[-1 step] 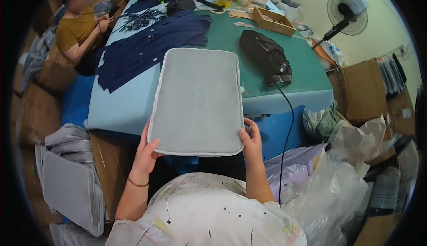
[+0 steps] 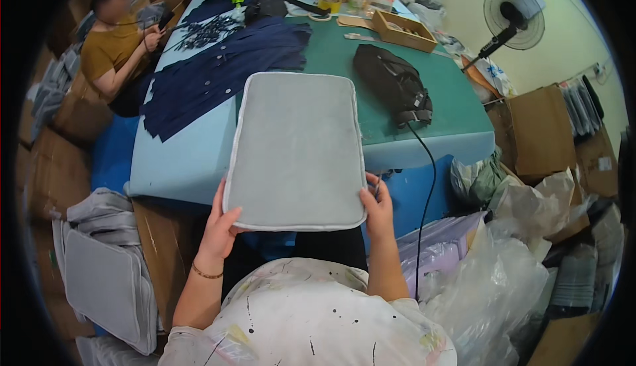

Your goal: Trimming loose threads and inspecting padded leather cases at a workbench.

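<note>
Between my two hands is a light grey, rectangular fabric pad (image 2: 297, 151) with rounded corners and a corded edge, tilted up in front of me at the table's near edge. My left hand (image 2: 222, 221) grips its lower left corner, the thumb on top and the other fingers mostly hidden behind. At the lower right corner, my right hand (image 2: 377, 207) holds the side, its thumb along the edge. Something small and dark shows among the right fingers, too small to name. The pad's underside is out of sight.
The table (image 2: 179, 167) carries dark blue fabric pieces (image 2: 225, 74), a black bag (image 2: 392, 81) with a cord hanging off the edge, and a wooden tray (image 2: 404, 31). Similar grey pads (image 2: 103, 286) stand at left, plastic bags (image 2: 477, 286) at right. Another person (image 2: 112, 48) sits far left.
The view has shifted very slightly, so the table and its contents sit a little further left. Both hands keep the same hold on the pad.
</note>
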`<action>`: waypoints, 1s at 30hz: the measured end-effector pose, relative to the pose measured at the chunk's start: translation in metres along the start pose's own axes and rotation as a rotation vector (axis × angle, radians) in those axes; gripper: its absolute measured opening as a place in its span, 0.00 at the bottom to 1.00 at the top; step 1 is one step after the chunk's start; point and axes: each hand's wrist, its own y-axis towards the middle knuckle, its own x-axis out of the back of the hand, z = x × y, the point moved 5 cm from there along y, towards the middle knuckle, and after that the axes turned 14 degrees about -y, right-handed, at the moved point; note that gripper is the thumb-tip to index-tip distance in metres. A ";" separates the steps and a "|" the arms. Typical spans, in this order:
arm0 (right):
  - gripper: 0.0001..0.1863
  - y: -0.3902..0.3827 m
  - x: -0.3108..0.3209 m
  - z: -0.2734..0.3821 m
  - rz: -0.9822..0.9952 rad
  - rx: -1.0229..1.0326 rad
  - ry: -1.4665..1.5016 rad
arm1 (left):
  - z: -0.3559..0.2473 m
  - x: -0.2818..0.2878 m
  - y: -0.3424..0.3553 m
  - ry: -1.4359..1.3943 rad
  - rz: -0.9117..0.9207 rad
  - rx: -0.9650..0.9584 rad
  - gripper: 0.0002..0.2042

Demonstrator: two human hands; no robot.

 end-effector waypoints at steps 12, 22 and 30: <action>0.25 0.073 0.090 0.046 -0.161 -0.041 -0.322 | 0.034 -0.116 0.072 0.106 0.135 0.119 0.40; 0.21 0.093 0.150 0.030 -0.511 0.097 -0.393 | 0.089 -0.148 0.104 0.103 0.181 0.196 0.45; 0.16 0.027 0.062 0.066 -0.790 0.446 -0.583 | 0.078 -0.117 0.100 0.375 0.210 0.231 0.44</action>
